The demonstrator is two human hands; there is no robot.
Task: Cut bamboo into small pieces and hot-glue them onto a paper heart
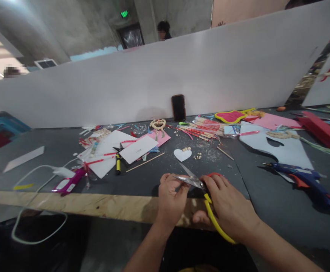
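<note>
My right hand [228, 202] is wrapped round the yellow and red handles of a pair of scissors [193, 180], whose blades are spread apart and point left. Close to the lower blade, my left hand [172, 194] has thumb and fingers pinched together; what they hold, if anything, is too small to name. Just beyond the blades lies a white paper heart [182, 155] on the dark table [153, 183]. Small pale beads or chips [198, 155] are scattered beside the heart.
A blue glue gun [303, 175] lies at the right, near white cut paper [278, 145]. At the left are black and yellow pliers [118, 163] and a purple device [71, 182] with a white cable. A phone [178, 107] leans against the white partition [125, 87].
</note>
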